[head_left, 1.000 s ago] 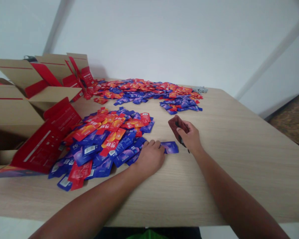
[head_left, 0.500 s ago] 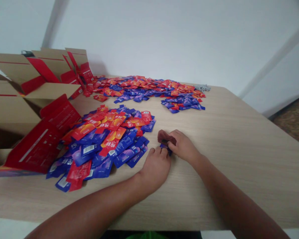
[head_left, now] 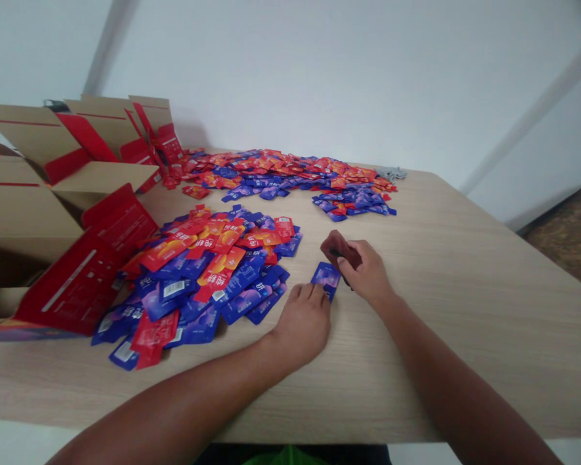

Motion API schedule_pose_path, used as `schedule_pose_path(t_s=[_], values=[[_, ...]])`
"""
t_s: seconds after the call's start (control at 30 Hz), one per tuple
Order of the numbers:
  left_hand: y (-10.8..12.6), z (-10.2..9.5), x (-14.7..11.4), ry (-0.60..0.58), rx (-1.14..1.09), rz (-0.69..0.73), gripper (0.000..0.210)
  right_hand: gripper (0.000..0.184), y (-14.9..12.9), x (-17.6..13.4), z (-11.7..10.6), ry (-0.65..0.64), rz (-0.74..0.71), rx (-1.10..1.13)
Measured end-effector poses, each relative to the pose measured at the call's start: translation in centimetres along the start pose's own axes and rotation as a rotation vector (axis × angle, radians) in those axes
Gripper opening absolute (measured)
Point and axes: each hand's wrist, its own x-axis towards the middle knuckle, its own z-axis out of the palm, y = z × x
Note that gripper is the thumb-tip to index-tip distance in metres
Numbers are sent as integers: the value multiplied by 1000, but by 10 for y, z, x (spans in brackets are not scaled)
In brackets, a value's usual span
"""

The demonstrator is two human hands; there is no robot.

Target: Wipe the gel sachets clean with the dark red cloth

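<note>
A blue and purple sachet (head_left: 325, 276) lies on the table under the fingertips of my left hand (head_left: 304, 321). These fingers are bent and press its near end down, hiding that part. Just right of it, my right hand (head_left: 368, 271) is closed around a crumpled brown cloth (head_left: 336, 244). A small dark piece shows in the folds of the cloth; I cannot make out what it is. To the left of my hands is a heap of blue and red-orange sachets (head_left: 217, 265), some with white barcode labels.
Open cardboard boxes with red flaps (head_left: 77, 278) stand at the left, beside the heap. A long pile of similar sachets (head_left: 281, 168) runs along the back of the wooden table (head_left: 465, 290), by the white wall. A small grey bundle (head_left: 392, 173) lies at its right end.
My right hand has lifted away from the sachet, up and to the right, with the brown cloth. More of the blue sachet now shows. My left hand has barely moved.
</note>
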Motion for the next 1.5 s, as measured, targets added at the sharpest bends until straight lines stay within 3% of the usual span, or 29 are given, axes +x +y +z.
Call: schedule_pose_path(t_s=[0.17,0.23,0.57,0.67,0.77,0.83,0.93,1.03,1.3,1.5], values=[[0,3,-1,-7,1,11,35,34,-26,-7,-10,-363,-200,110],[0,3,-1,-6,-1,8,39,30,-25,-7,-6,-429,-207,75],[-1,2,-2,1,-13,14,44,23,24,9,16,-247,77,-150],[-1,0,-2,-13,-24,13,44,30,24,10,11,-144,78,-177],[-1,-1,-2,-18,-26,8,45,36,9,7,1,-43,6,-60],[-1,0,-1,-17,-24,7,44,35,-5,3,-6,-96,-77,63],[-2,1,-1,-19,-31,12,41,37,-22,-4,-11,-349,-198,138],[-2,3,-2,-7,-30,15,42,34,-24,-6,-8,-463,-190,101],[-1,3,-1,10,-5,12,49,33,14,9,10,-324,20,-66],[-2,3,-2,3,-14,6,46,29,28,13,11,-218,137,-178]])
